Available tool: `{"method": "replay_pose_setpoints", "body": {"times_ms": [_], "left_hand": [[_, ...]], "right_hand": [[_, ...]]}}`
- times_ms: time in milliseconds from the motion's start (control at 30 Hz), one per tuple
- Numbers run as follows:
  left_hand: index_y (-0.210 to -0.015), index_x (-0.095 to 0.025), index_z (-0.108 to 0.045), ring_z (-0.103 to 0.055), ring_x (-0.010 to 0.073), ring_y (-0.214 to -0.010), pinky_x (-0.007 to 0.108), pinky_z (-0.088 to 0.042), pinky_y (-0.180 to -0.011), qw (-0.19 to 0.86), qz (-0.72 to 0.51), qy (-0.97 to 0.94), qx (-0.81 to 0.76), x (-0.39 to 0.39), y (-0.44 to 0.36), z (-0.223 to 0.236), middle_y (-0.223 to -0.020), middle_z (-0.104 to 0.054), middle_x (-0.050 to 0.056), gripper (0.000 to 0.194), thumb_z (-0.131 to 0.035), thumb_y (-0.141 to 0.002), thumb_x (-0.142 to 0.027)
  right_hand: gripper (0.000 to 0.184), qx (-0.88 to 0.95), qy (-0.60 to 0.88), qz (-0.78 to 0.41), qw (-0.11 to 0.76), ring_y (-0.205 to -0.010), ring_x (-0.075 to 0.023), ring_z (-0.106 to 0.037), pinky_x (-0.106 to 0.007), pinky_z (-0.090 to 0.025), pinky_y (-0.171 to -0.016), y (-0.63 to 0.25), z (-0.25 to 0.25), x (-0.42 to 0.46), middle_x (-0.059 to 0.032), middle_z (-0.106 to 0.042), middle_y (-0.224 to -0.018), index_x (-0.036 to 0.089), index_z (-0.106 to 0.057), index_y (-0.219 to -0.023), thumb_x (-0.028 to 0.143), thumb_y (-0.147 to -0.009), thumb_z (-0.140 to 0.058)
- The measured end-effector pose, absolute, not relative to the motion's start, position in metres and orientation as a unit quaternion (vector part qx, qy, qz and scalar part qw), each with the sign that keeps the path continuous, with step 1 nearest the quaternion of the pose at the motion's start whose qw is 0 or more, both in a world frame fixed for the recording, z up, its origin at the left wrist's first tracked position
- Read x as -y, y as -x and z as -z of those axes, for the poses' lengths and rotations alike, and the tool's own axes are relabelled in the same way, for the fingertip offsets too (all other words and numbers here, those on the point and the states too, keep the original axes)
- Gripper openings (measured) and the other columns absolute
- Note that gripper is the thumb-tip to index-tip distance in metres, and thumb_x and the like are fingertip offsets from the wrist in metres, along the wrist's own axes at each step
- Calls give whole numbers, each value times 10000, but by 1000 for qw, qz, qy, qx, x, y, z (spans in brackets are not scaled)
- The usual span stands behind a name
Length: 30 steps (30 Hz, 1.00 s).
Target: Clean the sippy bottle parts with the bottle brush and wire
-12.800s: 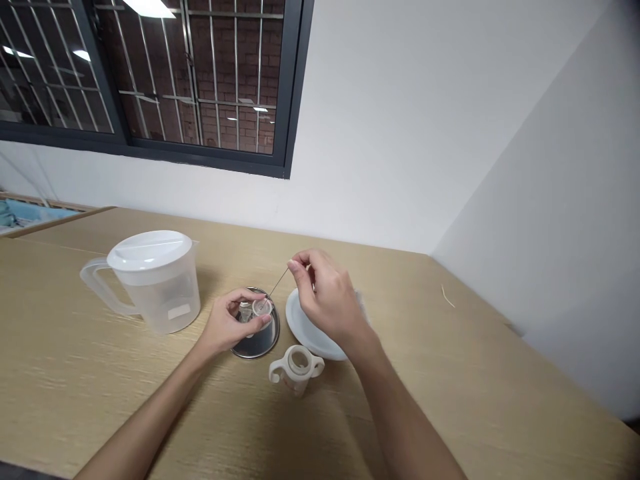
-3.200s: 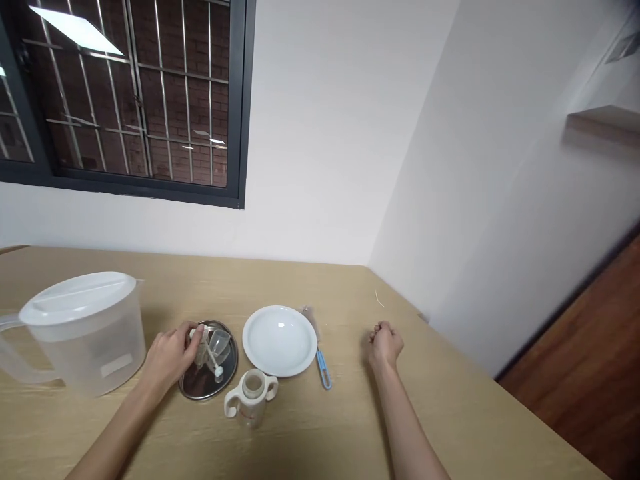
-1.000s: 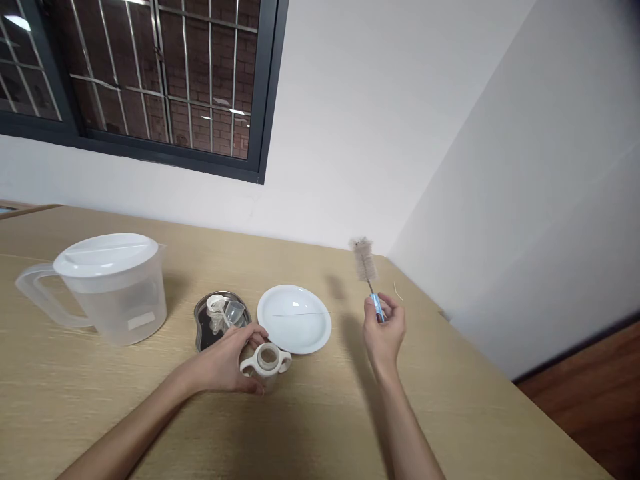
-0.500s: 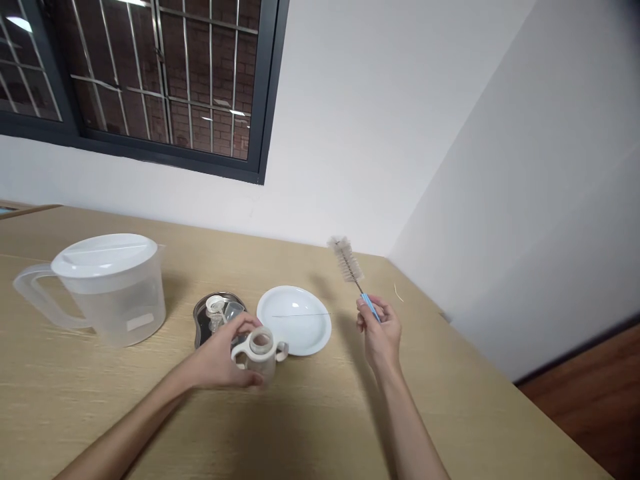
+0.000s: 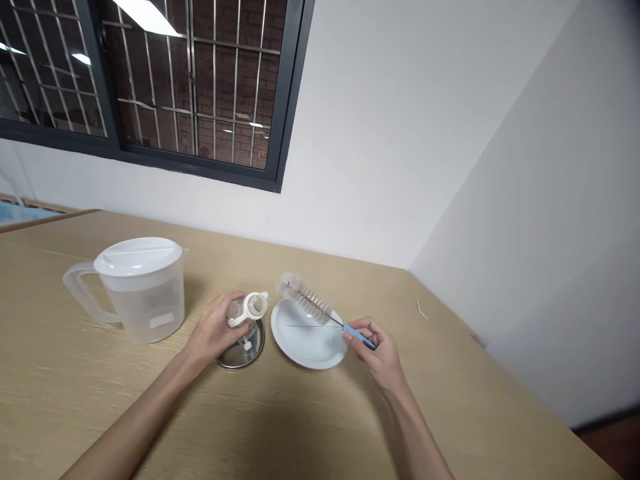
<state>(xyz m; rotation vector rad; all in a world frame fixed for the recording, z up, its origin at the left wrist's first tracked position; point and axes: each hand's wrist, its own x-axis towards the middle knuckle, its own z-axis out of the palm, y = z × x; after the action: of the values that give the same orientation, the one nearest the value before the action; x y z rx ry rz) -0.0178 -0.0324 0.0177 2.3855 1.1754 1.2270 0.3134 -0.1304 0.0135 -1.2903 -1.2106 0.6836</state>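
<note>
I'm pinching the blue-handled brush point(image 5: 313, 305) in my right hand point(image 5: 377, 350), nearest me, and its bristles are pointing left above the white plate point(image 5: 320, 353). My left hand point(image 5: 213, 333) is curling around the handled bottle point(image 5: 249, 310), which is leaning with its open mouth toward the brush, over the metal tray point(image 5: 234, 358). Both pieces are sitting in hand, but the bristles are not yet entering the bottle; I'm judging that part barely begun. A thin rod point(image 5: 303, 325) is lying across the plate (easily missed, that one), and a white-ended piece point(image 5: 247, 345) is resting in the tray, partly hidden. Farther off, the lidded jug point(image 5: 145, 300) is standing apart, and the barred window point(image 5: 200, 87) is showing beyond.
</note>
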Motion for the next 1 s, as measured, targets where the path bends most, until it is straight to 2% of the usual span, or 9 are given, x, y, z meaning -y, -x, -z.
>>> {"method": "replay_pose_setpoints", "body": {"times_ms": [267,433,633,1000], "left_hand": [[-1192,-225,-563,-607,253,-1096,376,-473,-937,79,-422,-817,-385,30,18,-15,-1176,-656,70,377,-620,-853,-379],[-1217,-225,-559,-586,267,-1121,399,-465,-954,52,-419,-823,-380,27,21,-14,-1196,-643,86,389,-608,-871,-395],[-1242,-231,-562,-568,261,-1146,413,-453,-984,15,-407,-839,-361,24,27,-9,-1234,-630,97,374,-590,-872,-275],[-1259,-214,-566,-566,254,-1132,397,-462,-972,2,-344,-883,-318,22,34,-16,-1226,-641,93,385,-556,-876,-169]], "right_hand": [[411,570,539,-318,532,-483,-73,-367,-210,-268,-478,-301,-21,135,47,-535,-597,194,-611,-885,543,-724,-756],[405,591,559,-313,490,-525,-94,-447,-215,-330,-511,-298,-22,137,15,-613,-666,193,-634,-882,547,-724,-751],[376,601,575,-283,477,-655,-145,-574,-229,-427,-577,-295,-21,137,-27,-681,-774,196,-645,-794,541,-700,-762],[303,617,592,-288,432,-802,-201,-649,-258,-492,-650,-300,-21,142,-39,-689,-817,202,-656,-736,479,-696,-772]]}}
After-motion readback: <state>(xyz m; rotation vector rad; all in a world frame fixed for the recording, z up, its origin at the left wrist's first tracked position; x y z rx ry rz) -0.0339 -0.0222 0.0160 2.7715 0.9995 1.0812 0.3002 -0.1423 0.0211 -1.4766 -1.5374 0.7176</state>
